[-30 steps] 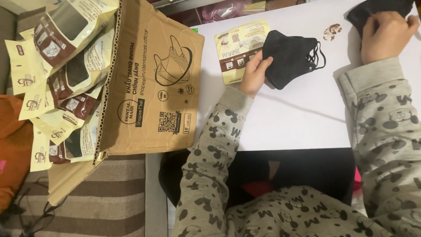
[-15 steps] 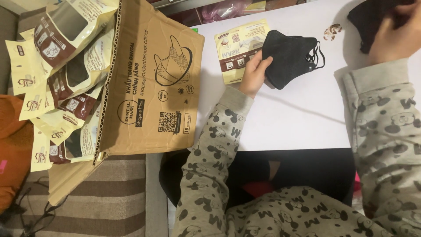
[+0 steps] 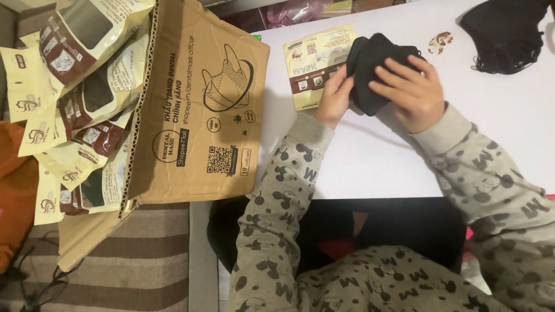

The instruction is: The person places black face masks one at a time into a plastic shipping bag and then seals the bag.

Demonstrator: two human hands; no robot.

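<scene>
A stack of black face masks (image 3: 370, 60) lies on the white table (image 3: 370, 167), partly over a cream and brown mask pouch (image 3: 312, 63). My left hand (image 3: 334, 98) grips the stack's near left edge. My right hand (image 3: 407, 91) presses flat on top of the stack with fingers spread. A second heap of black masks (image 3: 506, 32) sits at the table's far right corner, apart from both hands.
A large open cardboard box (image 3: 196, 115) stands left of the table, stuffed with several cream and brown mask pouches (image 3: 75, 104). A small brown and white scrap (image 3: 440, 41) lies between the two mask heaps. A striped cushion (image 3: 133, 260) is below the box.
My right hand left the far right mask heap and came left onto the stack by the pouch. My left hand stayed at the stack's edge.
</scene>
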